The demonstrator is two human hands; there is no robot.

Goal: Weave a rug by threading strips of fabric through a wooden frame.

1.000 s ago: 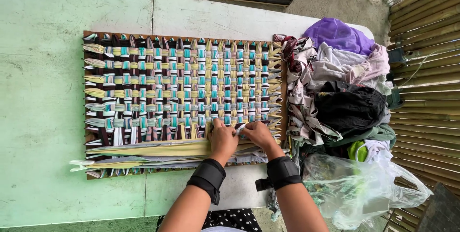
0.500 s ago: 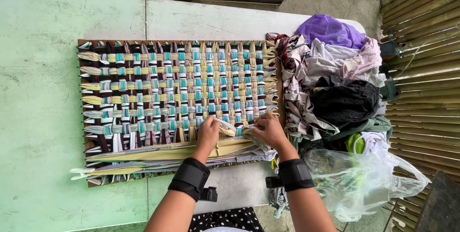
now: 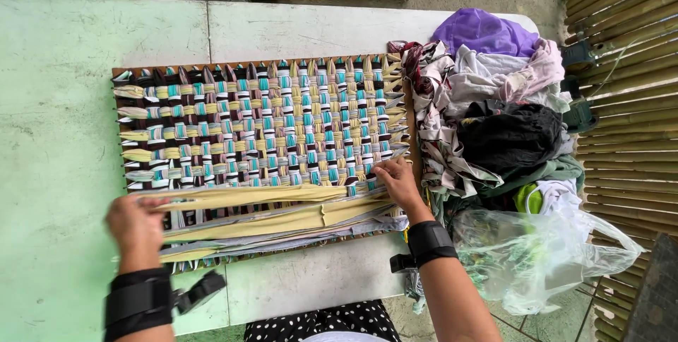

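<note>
A wooden weaving frame (image 3: 417, 137) lies on the pale green table, filled with a woven mat (image 3: 261, 130) of yellow, teal, white and dark cloth strips. Across its near rows lie long loose yellow strips (image 3: 282, 209). My left hand (image 3: 134, 225) is at the frame's left end, fingers closed on the end of a yellow strip. My right hand (image 3: 399, 181) rests at the right end of the same rows, fingertips pressing on the strips next to the frame's edge. Both wrists wear black bands.
A heap of cloth scraps (image 3: 494, 109) in purple, white, pink and black lies right of the frame. A clear plastic bag (image 3: 544, 250) hangs off the table's near right corner. A bamboo fence (image 3: 628, 123) stands at the right. The table (image 3: 63, 102) runs on to the left.
My left hand has slid from the middle of the near rows out to the frame's left end, pulling a yellow strip along. My right hand stayed near the right end.
</note>
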